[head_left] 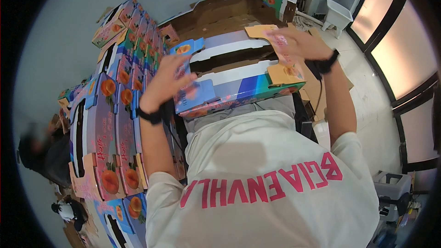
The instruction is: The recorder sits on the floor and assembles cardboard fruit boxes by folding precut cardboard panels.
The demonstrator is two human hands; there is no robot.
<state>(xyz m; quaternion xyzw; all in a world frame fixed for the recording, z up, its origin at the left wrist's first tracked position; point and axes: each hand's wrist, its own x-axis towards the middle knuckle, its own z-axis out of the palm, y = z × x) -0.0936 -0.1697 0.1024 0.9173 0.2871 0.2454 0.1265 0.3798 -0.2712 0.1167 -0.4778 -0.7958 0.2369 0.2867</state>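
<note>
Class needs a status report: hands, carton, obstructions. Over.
Left hand open at left end of carton. Right hand open at right end. Carton's top shows a gap. Nothing visibly blocking either hand.

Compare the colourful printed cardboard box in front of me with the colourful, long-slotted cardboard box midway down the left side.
Direction: the printed cardboard box runs across the picture; the long-slotted cardboard box runs up and down it.
Opening: the printed box shows a wide dark gap; the slotted box shows a slimmer dark slot.
Both have fruit pictures and blue and orange ends.
</note>
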